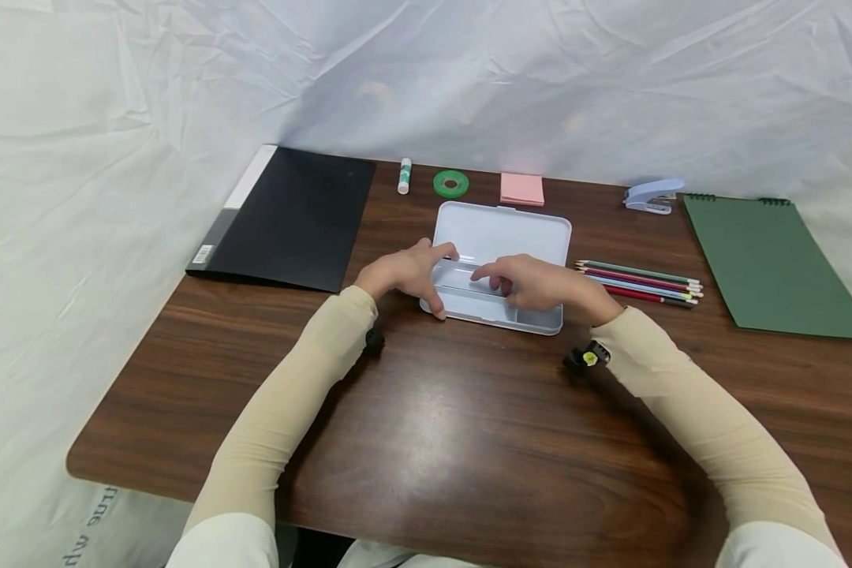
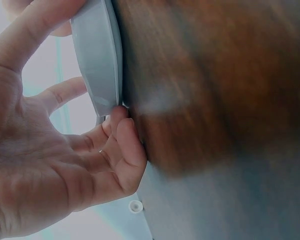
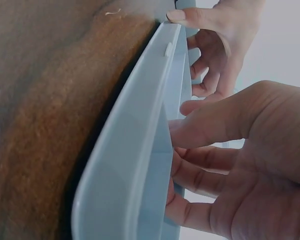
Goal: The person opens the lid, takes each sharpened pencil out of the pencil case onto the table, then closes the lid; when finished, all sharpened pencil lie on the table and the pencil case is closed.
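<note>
An open white pencil case lies on the table, its lid tipped back on the far side. My left hand grips the case's left end, thumb at the front edge and forefinger over the far side. In the left wrist view, some fingers of the left hand curl at the underside of the case end. My right hand reaches inside the case with bent fingers. In the right wrist view, the right hand has its thumb against an inner divider and its fingers beyond it.
Several pencils lie right of the case, beside a green spiral pad. A stapler, pink sticky notes, green tape and a glue stick line the back. A black folder lies left.
</note>
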Demonstrator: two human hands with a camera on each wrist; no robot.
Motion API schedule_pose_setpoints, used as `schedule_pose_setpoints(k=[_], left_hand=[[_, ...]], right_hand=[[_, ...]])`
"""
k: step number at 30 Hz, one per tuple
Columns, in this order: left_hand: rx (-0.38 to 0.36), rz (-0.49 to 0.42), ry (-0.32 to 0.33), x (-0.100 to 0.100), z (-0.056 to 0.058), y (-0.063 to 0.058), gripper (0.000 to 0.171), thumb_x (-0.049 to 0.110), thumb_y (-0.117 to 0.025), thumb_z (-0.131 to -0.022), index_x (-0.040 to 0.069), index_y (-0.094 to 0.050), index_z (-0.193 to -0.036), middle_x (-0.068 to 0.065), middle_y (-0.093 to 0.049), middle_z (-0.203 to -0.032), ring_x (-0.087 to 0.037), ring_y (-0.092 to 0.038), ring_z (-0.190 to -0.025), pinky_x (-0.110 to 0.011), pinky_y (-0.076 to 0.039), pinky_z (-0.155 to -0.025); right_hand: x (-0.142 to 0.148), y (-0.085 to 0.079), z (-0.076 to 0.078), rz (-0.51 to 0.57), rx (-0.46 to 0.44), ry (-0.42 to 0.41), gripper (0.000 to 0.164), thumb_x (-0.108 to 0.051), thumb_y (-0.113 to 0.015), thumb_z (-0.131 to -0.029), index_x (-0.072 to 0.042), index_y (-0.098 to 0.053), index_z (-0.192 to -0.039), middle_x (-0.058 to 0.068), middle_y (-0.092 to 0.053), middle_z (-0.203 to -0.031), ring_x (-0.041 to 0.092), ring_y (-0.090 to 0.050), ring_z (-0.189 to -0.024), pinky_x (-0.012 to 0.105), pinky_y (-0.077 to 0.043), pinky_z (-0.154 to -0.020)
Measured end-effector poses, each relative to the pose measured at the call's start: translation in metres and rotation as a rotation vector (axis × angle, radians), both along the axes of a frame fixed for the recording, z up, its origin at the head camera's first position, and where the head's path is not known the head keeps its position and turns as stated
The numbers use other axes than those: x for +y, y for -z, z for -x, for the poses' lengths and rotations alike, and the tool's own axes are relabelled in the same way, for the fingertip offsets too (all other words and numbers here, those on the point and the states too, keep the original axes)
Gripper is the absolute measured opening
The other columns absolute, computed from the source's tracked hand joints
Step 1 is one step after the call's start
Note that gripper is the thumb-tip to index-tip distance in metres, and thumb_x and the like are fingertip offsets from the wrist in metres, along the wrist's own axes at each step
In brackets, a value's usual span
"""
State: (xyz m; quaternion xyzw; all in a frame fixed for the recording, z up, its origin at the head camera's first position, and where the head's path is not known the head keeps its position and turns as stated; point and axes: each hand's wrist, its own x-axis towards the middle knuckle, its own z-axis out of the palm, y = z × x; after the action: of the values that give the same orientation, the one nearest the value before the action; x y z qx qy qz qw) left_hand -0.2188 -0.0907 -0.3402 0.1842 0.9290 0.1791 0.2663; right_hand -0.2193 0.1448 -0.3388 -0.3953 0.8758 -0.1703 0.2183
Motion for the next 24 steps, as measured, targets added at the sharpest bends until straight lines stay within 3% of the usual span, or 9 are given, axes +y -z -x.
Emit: schedule_pose_setpoints(k=[16, 24], left_hand=[[0.001, 0.002, -0.008, 0.0, 0.0, 0.0, 0.094, 0.033, -0.091, -0.07, 0.027, -0.036, -0.147, -0.013, -0.037, -0.136, -0.029, -0.049, -0.115, -0.046, -0.045, -0.101], [-0.003, 0.004, -0.001, 0.001, 0.0, 0.001, 0.095, 0.033, -0.091, -0.07, 0.027, -0.035, -0.147, -0.014, -0.037, -0.137, -0.029, -0.049, -0.116, -0.046, -0.045, -0.102]], right_hand=[[0.001, -0.002, 0.009, -0.002, -0.088, -0.048, 0.056, 0.011, -0.059, -0.085, -0.008, -0.057, -0.138, 0.01, -0.064, -0.104, 0.025, -0.058, -0.094, 0.045, -0.049, -0.094], [0.002, -0.004, 0.016, 0.009, -0.149, -0.064, 0.055, 0.012, -0.061, -0.086, -0.007, -0.057, -0.138, 0.01, -0.064, -0.105, 0.024, -0.059, -0.094, 0.043, -0.049, -0.09]])
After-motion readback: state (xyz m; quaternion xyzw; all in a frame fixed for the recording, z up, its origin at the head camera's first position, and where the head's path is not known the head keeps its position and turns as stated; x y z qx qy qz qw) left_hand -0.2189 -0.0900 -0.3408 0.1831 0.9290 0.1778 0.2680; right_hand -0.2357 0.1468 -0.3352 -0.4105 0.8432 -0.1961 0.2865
